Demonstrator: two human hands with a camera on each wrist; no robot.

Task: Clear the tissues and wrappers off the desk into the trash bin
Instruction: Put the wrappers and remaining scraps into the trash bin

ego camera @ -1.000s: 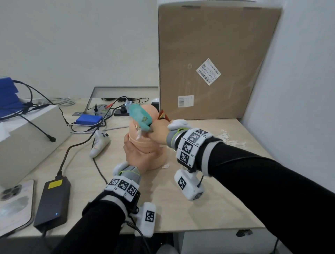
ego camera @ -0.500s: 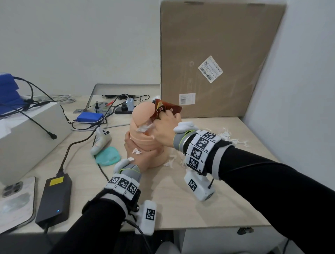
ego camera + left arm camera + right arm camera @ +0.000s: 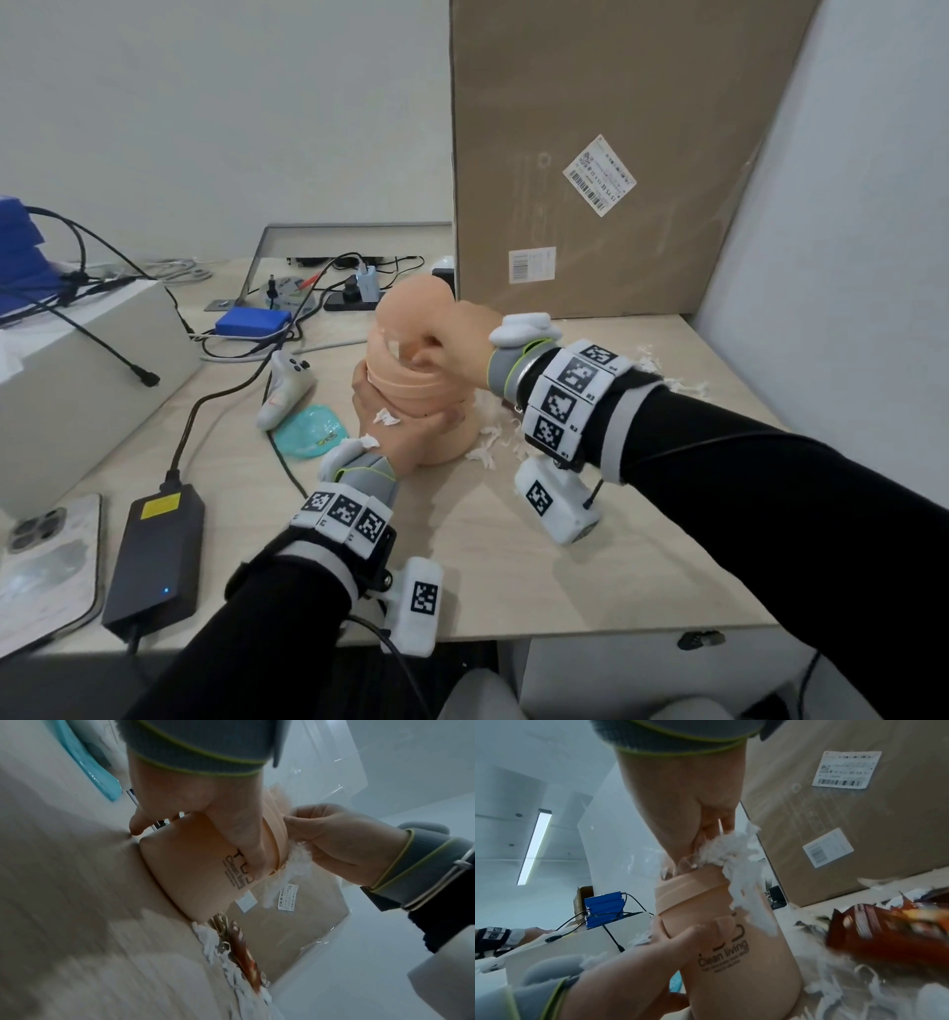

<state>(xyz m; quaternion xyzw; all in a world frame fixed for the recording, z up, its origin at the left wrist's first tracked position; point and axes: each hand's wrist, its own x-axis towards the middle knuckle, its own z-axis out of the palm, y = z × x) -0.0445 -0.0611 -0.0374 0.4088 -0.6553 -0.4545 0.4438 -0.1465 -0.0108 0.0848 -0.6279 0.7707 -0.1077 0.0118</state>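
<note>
A peach trash bin stands mid-desk, printed "Clean living". My left hand grips its body from the near side. My right hand is at the bin's mouth, fingers curled round a wad of white tissue shreds that hangs down the bin's side. A teal wrapper lies on the desk left of the bin. A red-brown wrapper lies among tissue shreds right of the bin; the head view hides it behind my right wrist. More shreds lie at the bin's foot.
A tall cardboard box stands behind the bin. A white controller, black power brick, phone, blue battery and cables fill the desk's left. A white box is far left. Tissue bits lie near the right wall.
The teal wrapper left my right hand and dropped to the desk left of the bin. The red-brown wrapper held half a second ago is out of that hand, which now holds tissue shreds.
</note>
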